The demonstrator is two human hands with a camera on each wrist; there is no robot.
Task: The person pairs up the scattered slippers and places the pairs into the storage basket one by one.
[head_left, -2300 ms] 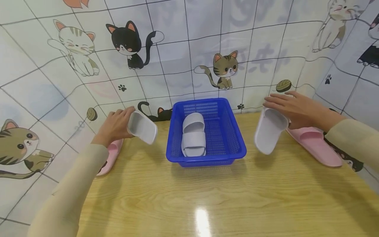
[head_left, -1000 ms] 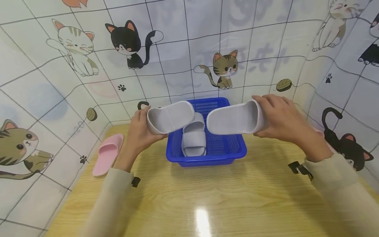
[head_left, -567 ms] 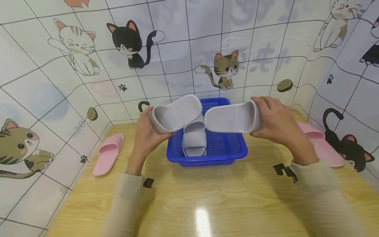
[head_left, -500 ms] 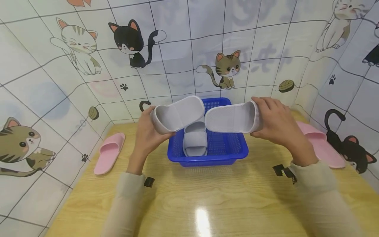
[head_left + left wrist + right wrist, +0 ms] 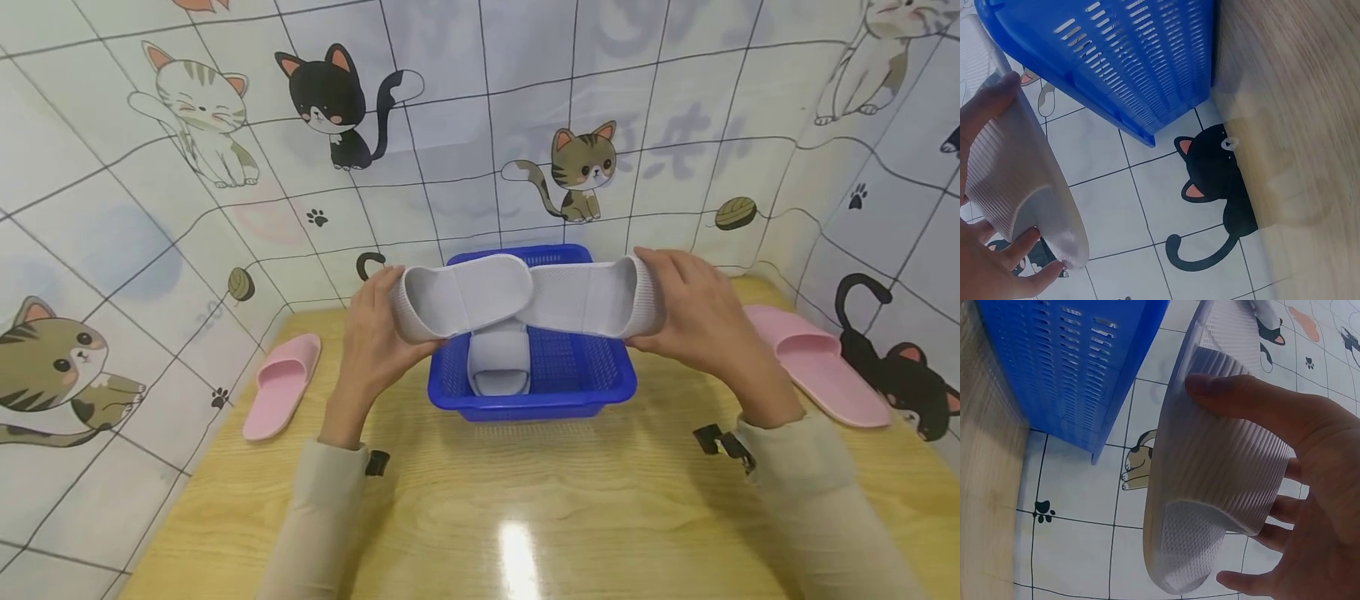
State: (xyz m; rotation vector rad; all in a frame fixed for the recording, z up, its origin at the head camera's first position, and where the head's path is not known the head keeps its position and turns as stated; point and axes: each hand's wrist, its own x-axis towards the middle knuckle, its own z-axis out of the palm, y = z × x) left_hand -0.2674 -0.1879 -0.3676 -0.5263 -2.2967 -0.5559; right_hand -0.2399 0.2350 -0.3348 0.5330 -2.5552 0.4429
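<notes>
In the head view my left hand [image 5: 375,337] grips a light grey slide slipper [image 5: 468,296] by its ribbed strap end. My right hand [image 5: 693,321] holds a second light grey slipper [image 5: 573,292] the same way, thumb across the ribbed strap [image 5: 1229,450] in the right wrist view. The heel ends point at each other, and the left one overlaps the right one in front of it. Both are held up over a blue plastic basket [image 5: 532,404]. Another grey slipper [image 5: 498,358] lies in the basket's left half, its far part hidden behind the held pair.
A pink slipper [image 5: 281,387] lies on the wooden table [image 5: 450,500] left of the basket, another pink slipper [image 5: 821,367] on the right. A wall covering [image 5: 465,150] printed with cartoon cats rises close behind the basket and along both sides.
Both hands have brought their grey slippers inward from either side of the basket and turned them heel to heel. Most recently the left slipper has levelled and shifted right until the heel ends overlap.
</notes>
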